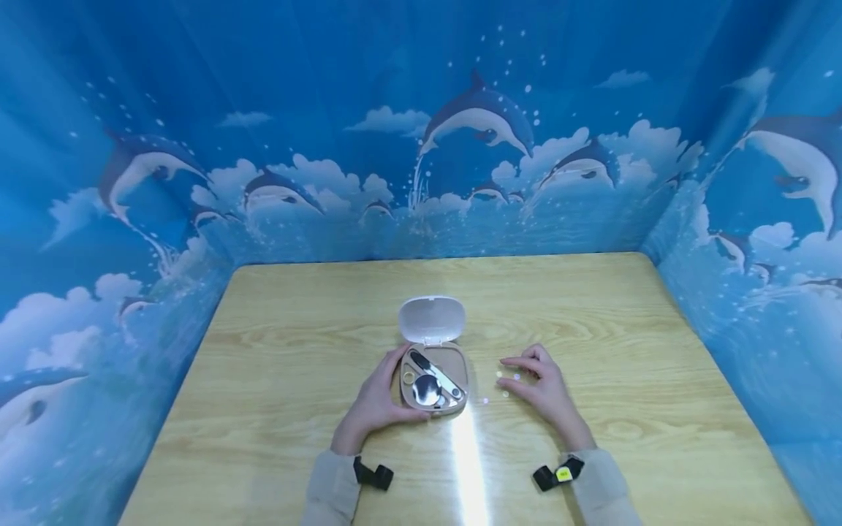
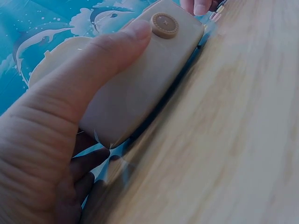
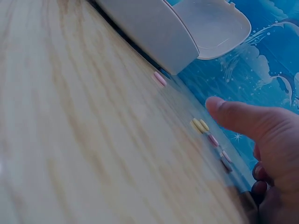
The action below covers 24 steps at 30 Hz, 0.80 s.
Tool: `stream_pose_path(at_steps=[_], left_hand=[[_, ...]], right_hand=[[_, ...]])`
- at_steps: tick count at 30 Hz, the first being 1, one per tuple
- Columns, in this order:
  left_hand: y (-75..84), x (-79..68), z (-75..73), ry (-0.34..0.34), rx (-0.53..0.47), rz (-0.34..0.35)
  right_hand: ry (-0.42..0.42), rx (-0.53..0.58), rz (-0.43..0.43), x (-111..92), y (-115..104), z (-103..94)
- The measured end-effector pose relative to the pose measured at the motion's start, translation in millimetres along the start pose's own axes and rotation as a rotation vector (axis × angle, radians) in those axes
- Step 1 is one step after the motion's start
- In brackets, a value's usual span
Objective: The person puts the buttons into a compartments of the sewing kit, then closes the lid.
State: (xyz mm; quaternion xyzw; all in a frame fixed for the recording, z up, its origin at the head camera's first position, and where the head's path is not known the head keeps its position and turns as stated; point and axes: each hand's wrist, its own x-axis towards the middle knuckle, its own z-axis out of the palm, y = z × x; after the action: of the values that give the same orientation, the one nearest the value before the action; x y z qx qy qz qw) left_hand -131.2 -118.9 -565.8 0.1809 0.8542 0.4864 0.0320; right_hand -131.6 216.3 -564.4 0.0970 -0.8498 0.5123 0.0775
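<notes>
A blue dolphin curtain (image 1: 329,73) surrounds the far side of a wooden table (image 1: 276,453). Two pale sleeves, left (image 1: 332,486) and right (image 1: 601,482), reach in from the near edge, angled toward each other. The case (image 1: 450,358) sits on the table between the hands, nearer the left. The left hand (image 1: 378,402) grips it from the side: thumb extended along the near wall, other fingers reaching to the far left corner, wrist low. The right hand (image 1: 542,383) is free of any visible load, well apart from the case, its thumb and forefinger spread in a C pointing left, the remaining fingers bent behind. The lid (image 1: 431,320) stands open at the back. Inside the case lie a slanted silver tool (image 1: 451,384), a shiny disc (image 1: 427,390) and a ring (image 1: 408,378). The left thumb tip meets a round button (image 2: 165,24). Small tablets (image 3: 198,125) lie scattered near the right thumb, one of them closer to the case.
</notes>
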Motion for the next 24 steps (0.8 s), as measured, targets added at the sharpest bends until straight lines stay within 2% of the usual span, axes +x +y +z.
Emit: stream_pose_path(at_steps=[3,9,18,24], left_hand=[[-0.1,0.9,0.3,0.008,-0.001,0.023],[0.3,2.1,0.8,0.007,0.0,0.014],[2.3,0.7,-2.0,-0.003,0.001,-0.002],[0.6,0.9,-2.0,-0.002,0.003,0.033]], right_hand=[[-0.004,-0.016,-0.013,1.3,4.7,-0.2],[-0.007,-0.043,-0.028,2.3,5.4,0.0],[-0.033,-0.102,0.018,3.3,-1.6,4.7],[-0.009,-0.106,-0.008,3.4,-2.7,5.8]])
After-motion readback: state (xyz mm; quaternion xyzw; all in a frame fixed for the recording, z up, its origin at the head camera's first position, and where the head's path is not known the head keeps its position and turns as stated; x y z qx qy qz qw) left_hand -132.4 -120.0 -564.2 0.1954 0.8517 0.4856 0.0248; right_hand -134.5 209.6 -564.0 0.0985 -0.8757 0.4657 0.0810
